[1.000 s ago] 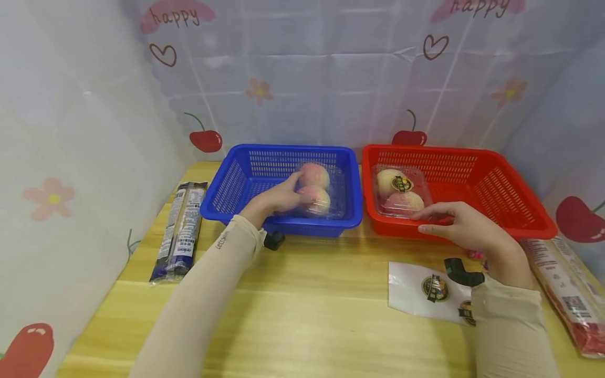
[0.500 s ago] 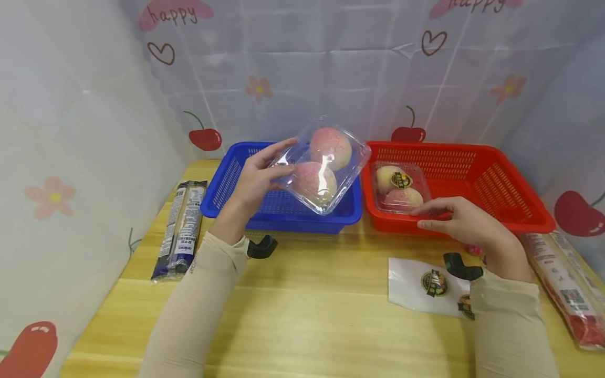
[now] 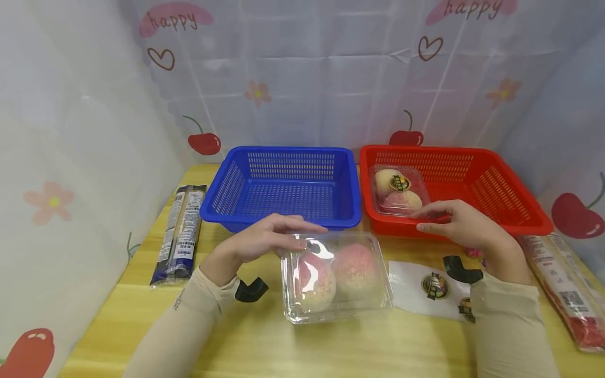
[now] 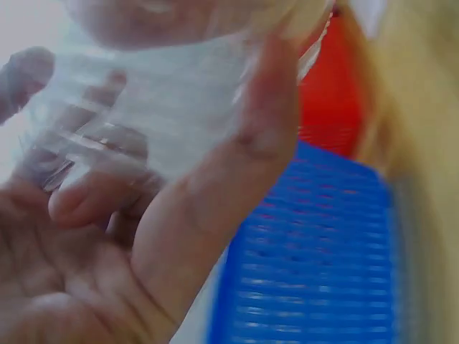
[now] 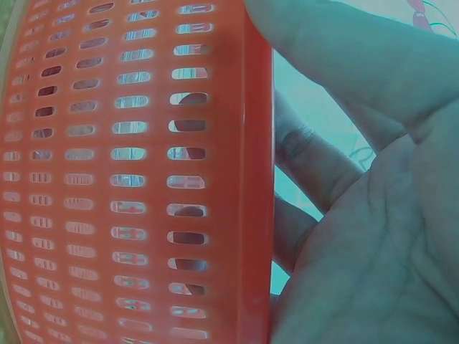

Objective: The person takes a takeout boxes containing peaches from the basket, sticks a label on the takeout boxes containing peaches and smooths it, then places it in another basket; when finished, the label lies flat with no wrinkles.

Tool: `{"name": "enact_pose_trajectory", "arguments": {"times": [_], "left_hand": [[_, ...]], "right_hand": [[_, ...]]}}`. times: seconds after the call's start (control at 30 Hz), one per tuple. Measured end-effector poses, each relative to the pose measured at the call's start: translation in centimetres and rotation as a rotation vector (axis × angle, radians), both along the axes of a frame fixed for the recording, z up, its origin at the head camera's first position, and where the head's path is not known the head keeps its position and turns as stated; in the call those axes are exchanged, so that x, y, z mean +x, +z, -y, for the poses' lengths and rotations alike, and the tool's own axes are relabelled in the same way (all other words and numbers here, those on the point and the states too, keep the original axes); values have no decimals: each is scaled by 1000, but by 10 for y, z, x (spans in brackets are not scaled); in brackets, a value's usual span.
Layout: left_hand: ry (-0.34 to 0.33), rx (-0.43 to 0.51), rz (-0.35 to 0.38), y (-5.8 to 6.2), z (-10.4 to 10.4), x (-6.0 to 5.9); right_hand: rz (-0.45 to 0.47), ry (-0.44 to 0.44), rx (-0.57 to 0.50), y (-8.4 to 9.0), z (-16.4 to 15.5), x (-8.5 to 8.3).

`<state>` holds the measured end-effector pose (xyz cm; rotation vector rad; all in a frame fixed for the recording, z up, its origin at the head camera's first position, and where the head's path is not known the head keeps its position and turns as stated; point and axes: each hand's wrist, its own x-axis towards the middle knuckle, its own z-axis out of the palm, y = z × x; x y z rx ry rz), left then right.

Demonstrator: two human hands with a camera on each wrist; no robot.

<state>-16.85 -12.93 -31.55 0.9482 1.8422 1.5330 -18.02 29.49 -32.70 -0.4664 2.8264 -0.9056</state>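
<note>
A clear plastic box [image 3: 336, 277] with two pink peaches lies on the wooden table [image 3: 302, 346] in front of the blue basket [image 3: 283, 184]. My left hand [image 3: 269, 239] grips the box's back left edge; in the left wrist view my thumb [image 4: 269, 107] presses on the clear plastic [image 4: 165, 107]. The blue basket holds nothing. My right hand [image 3: 456, 223] grips the front rim of the red basket [image 3: 501, 184], its fingers over the rim [image 5: 254, 179]. Inside the red basket sits a second clear box of peaches [image 3: 398, 191] with a round sticker on its lid.
A white sheet of round stickers [image 3: 427, 287] lies right of the box, partly under my right sleeve. A dark long packet [image 3: 181, 231] lies at the table's left edge and a red-and-white one [image 3: 564, 286] at the right. A patterned curtain stands behind the baskets.
My left hand lifted the clear box of peaches out of the blue basket and brought it down onto the table in front. The right hand stayed on the red basket's rim.
</note>
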Motion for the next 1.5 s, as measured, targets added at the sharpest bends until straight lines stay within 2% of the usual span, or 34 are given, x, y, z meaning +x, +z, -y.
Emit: {"name": "enact_pose_trajectory", "arguments": {"times": [0.17, 0.3, 0.4, 0.5, 0.6, 0.67, 0.77, 0.87, 0.93, 1.03, 1.13, 1.27, 1.37, 1.5], "left_hand": [[-90, -184, -14, -21, 1, 4], [-87, -276, -43, -29, -2, 3], [-36, -355, -131, -33, -6, 2], [10, -437, -271, -39, -13, 0], [57, -510, -376, -46, -20, 0], [68, -547, -424, -48, -23, 1], [46, -579, -447, -47, -24, 5], [2, -553, -439, -48, -24, 7], [-5, -521, -409, -51, -24, 7], [22, -455, -305, -58, -23, 2], [41, -405, -189, -65, -22, -3], [58, -383, -116, -68, -21, -4], [70, -381, -108, -67, -23, -4], [70, -388, -131, -67, -24, -5]], "right_hand": [[12, 2, -2, 0, 1, 0], [14, 1, -3, -1, 3, 1], [11, -3, 1, 0, 3, 1], [7, -9, 7, 1, 4, 1], [6, -14, 11, 1, 5, 1], [10, -15, 12, 1, 5, 1], [3, -15, 20, 1, 7, 1], [-49, -5, 36, 6, 11, 5], [-101, 7, 36, 14, 15, 13], [-191, 40, 36, 29, 23, 29], [-197, 95, 54, 37, 31, 46], [-73, 144, 118, 23, 29, 55], [49, 94, 179, 2, 16, 57], [173, -20, 219, -25, 1, 60]]}}
